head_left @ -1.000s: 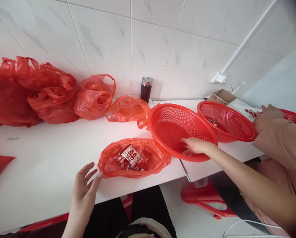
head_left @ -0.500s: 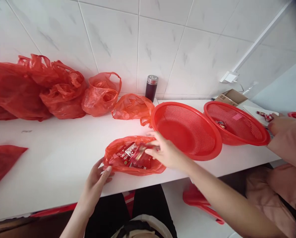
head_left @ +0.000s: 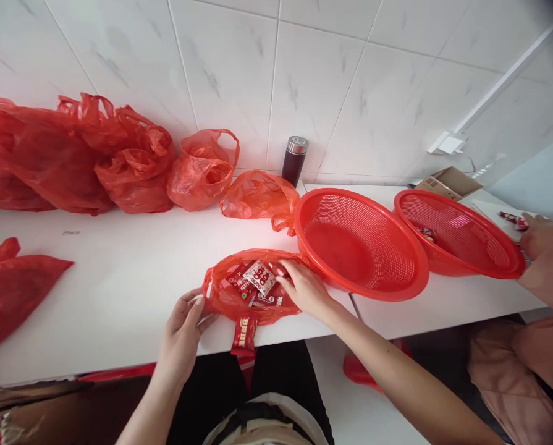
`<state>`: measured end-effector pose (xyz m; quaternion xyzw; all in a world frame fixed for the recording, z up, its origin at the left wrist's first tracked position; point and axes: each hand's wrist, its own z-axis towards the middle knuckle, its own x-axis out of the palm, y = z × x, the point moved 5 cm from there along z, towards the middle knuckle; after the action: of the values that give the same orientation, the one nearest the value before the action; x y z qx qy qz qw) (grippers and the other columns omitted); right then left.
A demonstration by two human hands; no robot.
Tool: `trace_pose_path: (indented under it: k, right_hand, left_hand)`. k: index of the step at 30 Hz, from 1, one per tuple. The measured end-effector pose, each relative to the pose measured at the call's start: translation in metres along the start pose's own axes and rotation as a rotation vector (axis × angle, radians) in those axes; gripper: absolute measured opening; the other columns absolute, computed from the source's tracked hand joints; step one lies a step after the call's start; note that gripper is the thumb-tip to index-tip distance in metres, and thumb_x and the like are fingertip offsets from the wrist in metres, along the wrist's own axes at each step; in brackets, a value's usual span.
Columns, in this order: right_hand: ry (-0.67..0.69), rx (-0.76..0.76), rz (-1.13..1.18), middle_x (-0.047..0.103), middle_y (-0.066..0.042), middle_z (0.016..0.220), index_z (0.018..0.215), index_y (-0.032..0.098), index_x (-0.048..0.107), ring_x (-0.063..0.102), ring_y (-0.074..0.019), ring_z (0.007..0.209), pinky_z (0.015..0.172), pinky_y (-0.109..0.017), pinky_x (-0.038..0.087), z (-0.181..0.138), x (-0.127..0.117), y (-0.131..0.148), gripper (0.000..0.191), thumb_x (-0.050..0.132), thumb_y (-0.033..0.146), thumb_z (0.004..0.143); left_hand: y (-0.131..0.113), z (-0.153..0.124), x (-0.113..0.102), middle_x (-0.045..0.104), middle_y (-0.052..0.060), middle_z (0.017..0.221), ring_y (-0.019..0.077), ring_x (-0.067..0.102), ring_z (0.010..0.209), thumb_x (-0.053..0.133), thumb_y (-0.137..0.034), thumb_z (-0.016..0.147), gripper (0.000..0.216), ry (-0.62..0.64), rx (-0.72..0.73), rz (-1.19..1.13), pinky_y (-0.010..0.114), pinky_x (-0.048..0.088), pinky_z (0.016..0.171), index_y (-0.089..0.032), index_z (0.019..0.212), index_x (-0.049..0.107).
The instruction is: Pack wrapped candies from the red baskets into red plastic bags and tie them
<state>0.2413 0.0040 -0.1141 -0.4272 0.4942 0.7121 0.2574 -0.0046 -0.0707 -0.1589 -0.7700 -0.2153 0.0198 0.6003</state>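
- The white table (head_left: 118, 290) holds a row of red bags (head_left: 72, 154) along the wall, as before.
- The near red basket (head_left: 359, 244) now sits empty; the right hand has left it.
- The small red bag (head_left: 251, 287) lies at the table's front edge.
- The left hand (head_left: 183, 327), earlier apart and spread, now pinches the bag's rim.
- The right hand (head_left: 304, 287) reaches into the bag, fingers curled on the packets (head_left: 257, 278).
- One packet (head_left: 244, 330) now hangs over the edge.

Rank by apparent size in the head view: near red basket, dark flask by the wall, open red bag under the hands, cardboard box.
1. near red basket
2. open red bag
3. and 4. cardboard box and dark flask: they look alike, and both sit far from the camera, so no ranking.
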Motion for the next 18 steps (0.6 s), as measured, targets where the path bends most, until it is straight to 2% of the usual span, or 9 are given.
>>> trace_pose_path:
  k: [4,8,11,14,16,18]
  right_hand:
    - [-0.120,0.183,0.201,0.068,-0.011,0.101,0.110,0.017,0.052,0.064,-0.0256,0.094,0.079,-0.037,0.048,0.003,0.002,-0.003,0.031,0.038,0.042,0.097]
    - [-0.119,0.180,0.411,0.066,-0.006,0.090,0.095,0.020,0.052,0.064,-0.0215,0.086,0.077,-0.033,0.049,0.001,0.001,-0.002,0.031,0.037,0.048,0.096]
    - [-0.063,0.183,0.413,0.067,-0.008,0.096,0.106,0.019,0.053,0.064,-0.0234,0.092,0.082,-0.037,0.050,0.001,-0.002,-0.003,0.034,0.038,0.048,0.096]
    - [-0.053,0.200,0.214,0.061,-0.018,0.119,0.133,0.013,0.042,0.058,-0.0315,0.111,0.092,-0.048,0.046,-0.006,-0.013,0.005,0.046,0.041,0.039,0.095]
    - [-0.129,0.105,0.087,0.053,-0.021,0.132,0.140,0.013,0.037,0.050,-0.0332,0.123,0.100,-0.052,0.041,-0.018,-0.022,0.025,0.049,0.042,0.032,0.095]
    - [-0.185,-0.059,0.034,0.050,-0.016,0.135,0.135,0.020,0.046,0.048,-0.0305,0.123,0.102,-0.049,0.040,-0.037,-0.021,0.054,0.042,0.045,0.028,0.094]
  left_hand:
    - [-0.003,-0.003,0.014,0.066,0.005,0.109,0.0205,0.064,0.101,0.064,-0.048,0.080,0.045,-0.066,0.095,0.034,0.039,0.050,0.093,-0.023,0.116,0.054]
    - [-0.004,-0.007,0.017,0.065,0.007,0.111,0.0216,0.063,0.104,0.061,-0.051,0.082,0.049,-0.065,0.096,0.048,0.041,0.050,0.094,-0.021,0.119,0.051]
    - [-0.006,-0.009,0.018,0.063,0.008,0.116,0.0230,0.063,0.105,0.063,-0.050,0.080,0.054,-0.044,0.108,0.112,0.044,0.048,0.095,-0.022,0.124,0.049]
    - [-0.008,-0.007,0.019,0.062,0.011,0.121,0.0265,0.062,0.109,0.065,-0.049,0.079,0.057,-0.037,0.081,0.184,0.046,0.049,0.093,-0.022,0.126,0.048]
    - [-0.008,-0.005,0.020,0.062,0.012,0.122,0.0274,0.061,0.111,0.066,-0.049,0.078,0.057,-0.026,0.066,0.208,0.044,0.051,0.090,-0.020,0.126,0.050]
    - [-0.008,-0.003,0.020,0.063,0.012,0.121,0.0271,0.063,0.107,0.067,-0.049,0.077,0.057,-0.008,0.068,0.224,0.042,0.053,0.087,-0.019,0.123,0.053]
